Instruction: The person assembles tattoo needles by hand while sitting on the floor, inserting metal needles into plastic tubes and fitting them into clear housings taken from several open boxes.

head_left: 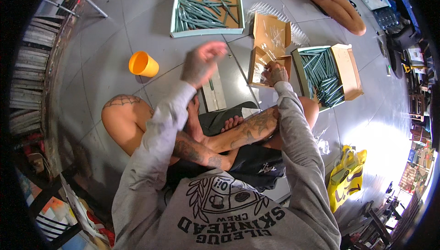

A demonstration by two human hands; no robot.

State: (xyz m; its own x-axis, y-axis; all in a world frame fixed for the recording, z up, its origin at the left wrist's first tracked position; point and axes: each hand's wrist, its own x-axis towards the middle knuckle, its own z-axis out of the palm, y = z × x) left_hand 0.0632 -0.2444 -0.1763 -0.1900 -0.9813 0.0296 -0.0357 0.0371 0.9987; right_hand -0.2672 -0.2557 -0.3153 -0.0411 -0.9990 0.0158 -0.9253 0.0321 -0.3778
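Note:
My left hand (205, 62) is raised over the floor in front of my crossed legs, its fingers smeared by motion. Beneath it lies a long grey block (214, 99) with a dark green pen-like stick (211, 85) on it. My right hand (277, 73) reaches into a small open cardboard box (255, 77), fingers pinched together; what they hold is too small to make out. Thin clear and whitish pieces (274, 37) lie in that box and on its raised lid. Right of it, a larger box (348, 73) is full of dark green pen-like sticks (321, 69).
Farther ahead stands another open box (208, 33) of green sticks. An orange cup (143, 64) is at the left. Behind the small box lies a clear ridged plastic tray (298, 35). Another person's bent leg (343, 14) shows at the far right. A yellow bag (346, 179) lies at the right.

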